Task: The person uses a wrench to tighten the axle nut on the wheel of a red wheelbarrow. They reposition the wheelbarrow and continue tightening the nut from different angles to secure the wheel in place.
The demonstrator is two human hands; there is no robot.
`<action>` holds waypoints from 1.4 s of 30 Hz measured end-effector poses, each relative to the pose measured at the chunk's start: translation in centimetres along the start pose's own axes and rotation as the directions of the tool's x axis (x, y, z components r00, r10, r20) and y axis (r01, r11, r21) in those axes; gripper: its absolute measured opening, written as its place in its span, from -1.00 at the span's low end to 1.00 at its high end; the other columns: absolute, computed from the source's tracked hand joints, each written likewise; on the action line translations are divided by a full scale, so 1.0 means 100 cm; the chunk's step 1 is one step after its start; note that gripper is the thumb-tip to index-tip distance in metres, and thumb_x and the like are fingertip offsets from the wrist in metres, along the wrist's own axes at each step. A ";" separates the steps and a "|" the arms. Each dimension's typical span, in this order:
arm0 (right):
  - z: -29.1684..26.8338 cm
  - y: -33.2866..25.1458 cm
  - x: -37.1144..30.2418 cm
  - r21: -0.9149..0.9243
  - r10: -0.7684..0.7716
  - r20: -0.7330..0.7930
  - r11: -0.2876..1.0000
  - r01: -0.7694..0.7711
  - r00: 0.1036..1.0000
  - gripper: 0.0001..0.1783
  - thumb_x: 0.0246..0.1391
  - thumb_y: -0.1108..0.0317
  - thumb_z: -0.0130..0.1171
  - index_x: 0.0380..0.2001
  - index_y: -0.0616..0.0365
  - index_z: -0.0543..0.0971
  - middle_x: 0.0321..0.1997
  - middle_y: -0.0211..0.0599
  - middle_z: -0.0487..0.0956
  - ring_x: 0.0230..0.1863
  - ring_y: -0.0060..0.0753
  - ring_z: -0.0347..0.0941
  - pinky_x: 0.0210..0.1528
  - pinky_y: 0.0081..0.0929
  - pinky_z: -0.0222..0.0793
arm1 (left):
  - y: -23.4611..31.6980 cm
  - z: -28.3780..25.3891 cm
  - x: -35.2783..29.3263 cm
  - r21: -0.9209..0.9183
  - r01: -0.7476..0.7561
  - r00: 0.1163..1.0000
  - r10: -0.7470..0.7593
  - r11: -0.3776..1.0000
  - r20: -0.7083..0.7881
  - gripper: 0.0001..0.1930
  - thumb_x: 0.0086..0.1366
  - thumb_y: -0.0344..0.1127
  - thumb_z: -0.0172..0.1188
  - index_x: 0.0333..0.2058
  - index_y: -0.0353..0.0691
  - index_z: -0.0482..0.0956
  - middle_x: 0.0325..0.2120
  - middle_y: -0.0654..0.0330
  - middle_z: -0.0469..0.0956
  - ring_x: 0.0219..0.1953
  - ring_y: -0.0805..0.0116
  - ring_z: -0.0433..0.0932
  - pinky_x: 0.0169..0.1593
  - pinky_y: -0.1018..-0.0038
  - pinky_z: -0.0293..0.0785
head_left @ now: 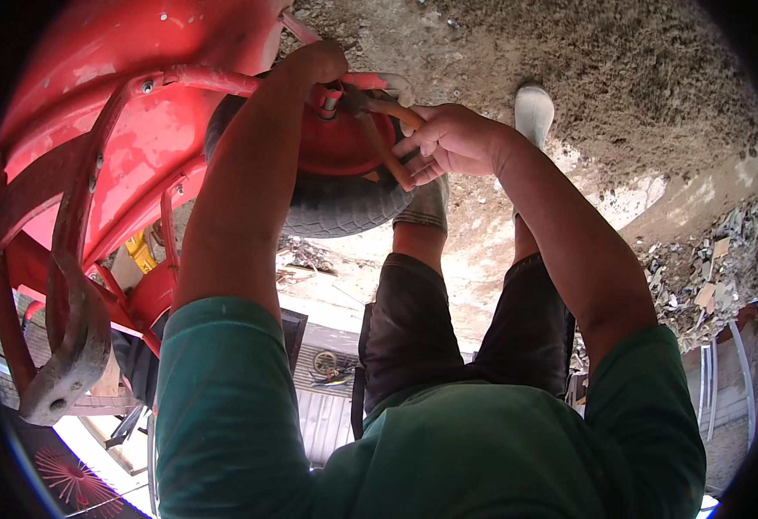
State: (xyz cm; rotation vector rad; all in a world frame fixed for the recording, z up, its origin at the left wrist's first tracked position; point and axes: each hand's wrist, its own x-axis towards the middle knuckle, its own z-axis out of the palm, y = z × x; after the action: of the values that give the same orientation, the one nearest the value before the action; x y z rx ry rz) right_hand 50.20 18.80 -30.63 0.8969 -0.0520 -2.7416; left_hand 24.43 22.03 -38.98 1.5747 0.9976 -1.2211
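A red wheelbarrow (137,130) lies overturned in front of me, its black tyre (344,208) and red wheel hub (344,143) facing up. My left hand (316,62) is closed on the red frame tube beside the axle. My right hand (452,138) grips the orange handles of a pair of pliers (387,130). The plier jaws sit at the axle bolt (334,99), next to my left hand. What the jaws clamp is hidden by my hand and the frame.
A worn metal leg of the wheelbarrow (72,346) curves down at the lower left. My legs in dark shorts and a light shoe (534,112) stand on dirt ground. Rubble (699,277) lies at the right, and a dark crate with tools (331,368) sits below.
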 end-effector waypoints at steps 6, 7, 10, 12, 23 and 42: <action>-0.002 -0.008 -0.007 0.010 0.043 -0.029 0.999 -0.043 0.999 -0.33 -0.15 0.70 -0.23 0.15 0.60 0.03 0.20 0.49 0.13 0.07 0.46 0.33 0.14 0.10 0.33 | 0.007 -0.004 0.006 0.215 -0.079 0.997 0.073 0.973 0.035 -0.74 0.20 -0.31 0.05 -0.21 -0.24 0.64 -0.20 0.03 0.60 -0.16 0.13 0.60 -0.09 0.34 0.53; -0.001 -0.009 -0.007 -0.003 0.054 -0.042 0.999 -0.054 0.998 -0.32 -0.15 0.70 -0.23 0.16 0.60 0.01 0.20 0.50 0.12 0.08 0.47 0.32 0.14 0.10 0.33 | 0.005 -0.004 0.008 0.184 -0.075 0.997 0.072 0.980 0.022 -0.74 0.20 -0.31 0.05 -0.21 -0.24 0.64 -0.20 0.03 0.60 -0.17 0.13 0.60 -0.10 0.34 0.53; 0.005 -0.013 -0.003 -0.043 0.076 -0.057 0.996 -0.078 0.995 -0.28 -0.15 0.70 -0.24 0.19 0.62 -0.04 0.22 0.52 0.09 0.10 0.50 0.29 0.14 0.10 0.32 | -0.006 0.010 0.019 0.291 -0.109 0.994 0.113 0.950 0.003 -0.74 0.19 -0.30 0.05 -0.24 -0.26 0.65 -0.21 0.00 0.60 -0.18 0.13 0.60 -0.12 0.33 0.53; 0.004 -0.013 -0.004 -0.064 0.081 -0.056 0.994 -0.084 0.995 -0.25 -0.14 0.69 -0.24 0.21 0.63 -0.08 0.23 0.52 0.08 0.11 0.52 0.27 0.14 0.12 0.30 | -0.007 0.011 0.022 0.154 -0.076 0.996 0.081 0.985 -0.028 -0.74 0.19 -0.31 0.05 -0.26 -0.29 0.65 -0.22 -0.03 0.59 -0.18 0.13 0.60 -0.13 0.32 0.52; 0.009 -0.015 -0.001 -0.155 0.081 -0.080 0.984 -0.093 0.993 -0.37 -0.03 0.47 -0.09 0.17 0.41 0.15 0.19 0.29 0.26 0.11 0.20 0.34 0.15 -0.11 0.26 | -0.008 0.012 0.017 0.112 -0.058 0.997 0.063 0.992 -0.048 -0.73 0.20 -0.33 0.01 -0.28 -0.34 0.64 -0.27 -0.07 0.60 -0.23 0.11 0.61 -0.16 0.30 0.53; -0.008 -0.005 0.039 0.125 -0.074 0.193 0.991 0.051 0.978 -0.40 -0.19 0.38 -0.10 0.03 0.35 0.33 0.05 0.15 0.42 0.10 0.04 0.37 0.23 -0.08 0.20 | 0.013 -0.007 -0.001 -0.236 0.118 0.989 -0.135 0.965 -0.058 -0.77 0.16 -0.32 0.09 -0.31 -0.29 0.66 -0.32 -0.03 0.62 -0.26 0.14 0.63 -0.17 0.34 0.55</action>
State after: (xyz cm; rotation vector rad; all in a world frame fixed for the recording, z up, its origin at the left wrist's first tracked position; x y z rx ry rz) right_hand 47.52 18.34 -33.60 0.6619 -0.2313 -2.9038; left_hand 25.87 22.28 -38.60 1.3987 1.2581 -1.0932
